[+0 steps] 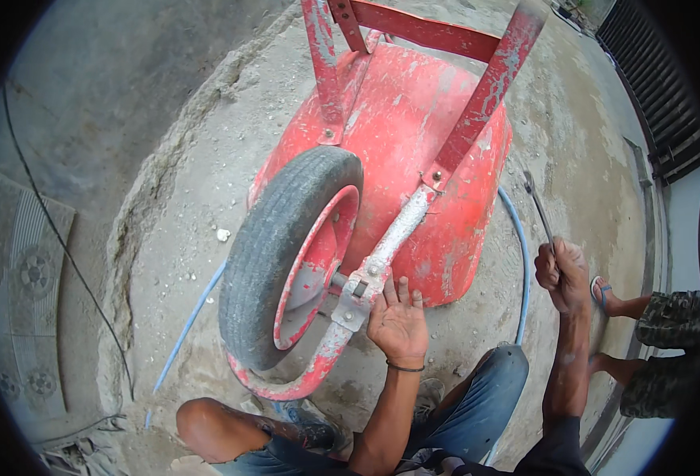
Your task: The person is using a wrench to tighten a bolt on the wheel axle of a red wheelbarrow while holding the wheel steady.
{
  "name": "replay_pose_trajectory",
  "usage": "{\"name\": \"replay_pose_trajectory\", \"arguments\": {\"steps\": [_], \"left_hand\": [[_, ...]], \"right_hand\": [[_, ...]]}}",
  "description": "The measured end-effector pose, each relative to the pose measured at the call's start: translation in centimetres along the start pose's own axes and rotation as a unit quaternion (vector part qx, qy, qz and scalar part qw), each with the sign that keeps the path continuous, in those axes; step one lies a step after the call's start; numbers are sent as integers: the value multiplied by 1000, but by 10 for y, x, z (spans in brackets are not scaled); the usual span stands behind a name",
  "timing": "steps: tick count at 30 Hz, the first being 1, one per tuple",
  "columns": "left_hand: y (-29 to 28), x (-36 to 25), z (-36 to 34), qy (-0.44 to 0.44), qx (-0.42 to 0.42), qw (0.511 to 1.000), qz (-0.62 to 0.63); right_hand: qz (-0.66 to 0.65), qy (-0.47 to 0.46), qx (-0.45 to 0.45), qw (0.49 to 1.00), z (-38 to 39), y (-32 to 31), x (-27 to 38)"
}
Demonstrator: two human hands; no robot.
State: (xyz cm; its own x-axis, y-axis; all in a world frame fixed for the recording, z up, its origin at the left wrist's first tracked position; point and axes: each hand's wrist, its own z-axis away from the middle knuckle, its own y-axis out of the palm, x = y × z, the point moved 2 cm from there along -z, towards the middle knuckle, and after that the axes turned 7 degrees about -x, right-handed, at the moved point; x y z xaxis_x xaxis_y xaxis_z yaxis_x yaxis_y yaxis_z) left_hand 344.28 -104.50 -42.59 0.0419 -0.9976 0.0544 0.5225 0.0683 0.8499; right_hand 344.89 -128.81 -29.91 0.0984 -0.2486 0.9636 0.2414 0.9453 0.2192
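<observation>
An overturned red wheelbarrow [413,103] with worn, scratched paint lies in front of me, its tray bottom up. Its black-tyred wheel [243,254] sits in a curved tube frame [404,226] whose red paint has flaked. My left hand [398,324] is palm up with fingers stretched out, beside the metal axle bracket [352,301]; thumb and fingertips are close to the bracket, and I cannot tell whether they press on it. Off to the right, my right hand [565,274] is closed round a metal wrench [538,208], its head pointing up and away from me.
A blue hose [518,238] runs along the ground beneath the wheelbarrow. At the right stands another person in camouflage shorts [671,321] and sandals. A broken concrete edge [155,174], a dark cable [56,222] and patterned tiles [32,317] lie left. A dark slatted gate [655,83] stands far right.
</observation>
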Motion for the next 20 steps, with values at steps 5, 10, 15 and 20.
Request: {"name": "replay_pose_trajectory", "arguments": {"steps": [5,10,15,20], "left_hand": [[-3,4,1,-35,-112,992,45],[13,7,4,11,-292,956,15],[7,10,-12,15,-259,964,52],[11,30,-25,12,-238,963,128]], "right_hand": [[275,166,-138,937,118,22,-12],[372,113,-161,907,178,64,2],[329,217,-254,883,203,70,13],[348,228,-247,875,236,77,35]]}}
